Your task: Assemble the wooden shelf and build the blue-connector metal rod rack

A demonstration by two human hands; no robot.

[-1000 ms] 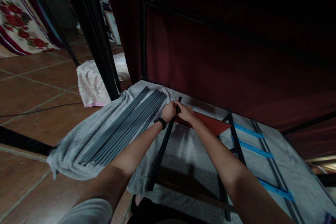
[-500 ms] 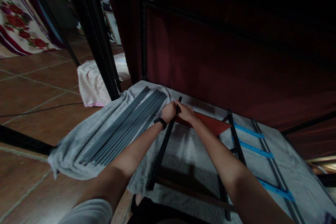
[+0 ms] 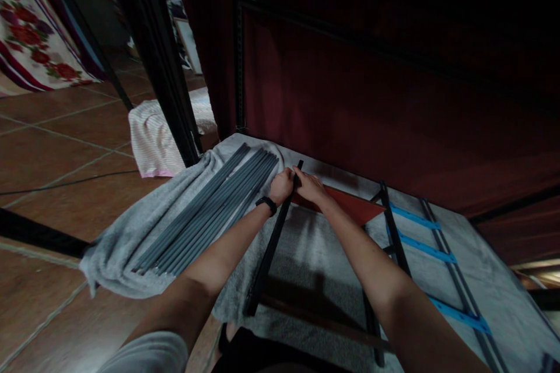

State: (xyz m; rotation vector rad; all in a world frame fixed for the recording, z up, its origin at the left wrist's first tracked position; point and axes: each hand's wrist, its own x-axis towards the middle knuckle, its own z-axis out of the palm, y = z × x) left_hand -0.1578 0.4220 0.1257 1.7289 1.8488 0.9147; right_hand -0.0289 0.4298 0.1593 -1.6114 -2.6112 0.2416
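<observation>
The room is dim, and its upper right part is almost black. A dark red curtain [image 3: 350, 93] hangs behind a black metal frame [image 3: 239, 70]. At the left, the floor [image 3: 48, 154] has brown tiles with pale lines, and a thin cable [image 3: 109, 175] lies on it. Farther back is a cloth with red flowers [image 3: 28, 32]; a striped cloth [image 3: 151, 134] is beside a thick black post [image 3: 161, 70].

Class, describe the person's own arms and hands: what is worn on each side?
The left hand and right hand are both ungloved. A dark band, perhaps a watch, circles the left wrist, and a greyish sleeve shows higher up that arm. The right arm is bare as far as it shows. Whether any rings are worn is too small to tell.
</observation>
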